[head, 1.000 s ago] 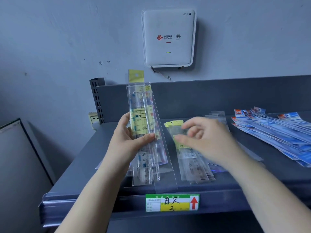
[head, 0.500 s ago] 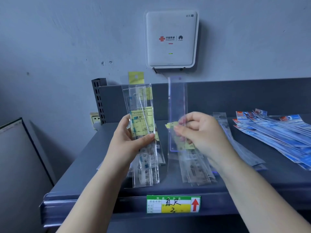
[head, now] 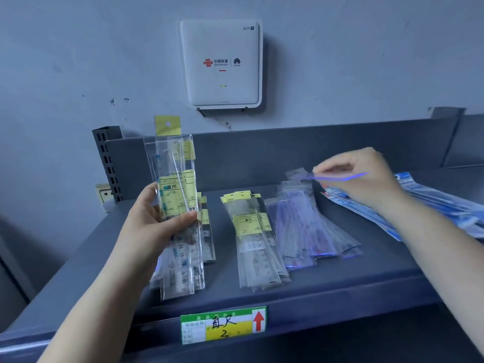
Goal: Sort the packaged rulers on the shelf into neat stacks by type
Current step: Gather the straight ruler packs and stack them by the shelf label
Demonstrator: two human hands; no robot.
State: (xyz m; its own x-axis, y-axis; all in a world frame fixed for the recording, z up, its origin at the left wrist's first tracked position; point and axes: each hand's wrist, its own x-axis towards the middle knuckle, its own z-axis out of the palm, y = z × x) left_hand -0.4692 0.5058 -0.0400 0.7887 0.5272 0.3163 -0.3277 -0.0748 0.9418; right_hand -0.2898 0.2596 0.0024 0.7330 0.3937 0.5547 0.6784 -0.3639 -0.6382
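My left hand (head: 154, 221) grips a bundle of yellow-labelled clear rulers (head: 178, 184) upright above the shelf's left part, over a few more lying flat. My right hand (head: 366, 179) pinches one blue-tinted packaged ruler (head: 340, 176), held edge-on and level above the back right of the shelf. Below it lies a fanned pile of blue-tinted rulers (head: 309, 226). A stack of yellow-labelled rulers (head: 251, 231) lies in the middle. A spread of blue-and-white packaged rulers (head: 432, 203) lies at the far right, partly hidden by my right arm.
The dark grey shelf (head: 366, 279) has a raised back wall and a green-yellow price label (head: 222, 324) on its front lip. A white router box (head: 221, 64) hangs on the wall above. A slotted upright post (head: 107, 163) stands at the shelf's left rear corner.
My right hand lifted one blue-tinted ruler beside the middle stack and carried it right and back, turning it level above the blue pile. The left hand keeps its bundle upright.
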